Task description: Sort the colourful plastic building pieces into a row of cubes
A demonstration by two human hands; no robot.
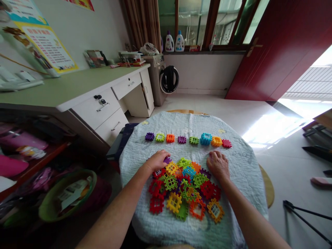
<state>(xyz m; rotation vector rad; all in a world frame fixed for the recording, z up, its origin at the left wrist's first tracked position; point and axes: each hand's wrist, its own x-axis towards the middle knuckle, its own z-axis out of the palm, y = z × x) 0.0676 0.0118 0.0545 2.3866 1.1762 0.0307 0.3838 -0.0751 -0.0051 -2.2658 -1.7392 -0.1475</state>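
Observation:
Interlocking plastic building tiles with notched edges lie in a loose pile (190, 192) on the cloth. My left hand (157, 160) is at the pile's upper left corner, its thumb and fingers closed around a purple tile (167, 160). Beside the pile's upper right edge, my right hand (218, 164) rests palm down with its fingers loosely extended and nothing visible in them. Beyond both hands runs a row of tiles, from a dark purple one (149, 136) to a red one (226, 143). Among them, a blue stack (205, 139) stands taller than its neighbours.
A pale blue quilted cloth (192, 231) covers the round table. Along the left are a green-topped counter (77, 83) and a filled bin (68, 197). Farther back stands a washing machine (157, 77) with its door open. Black tripod legs (306, 214) are at the right.

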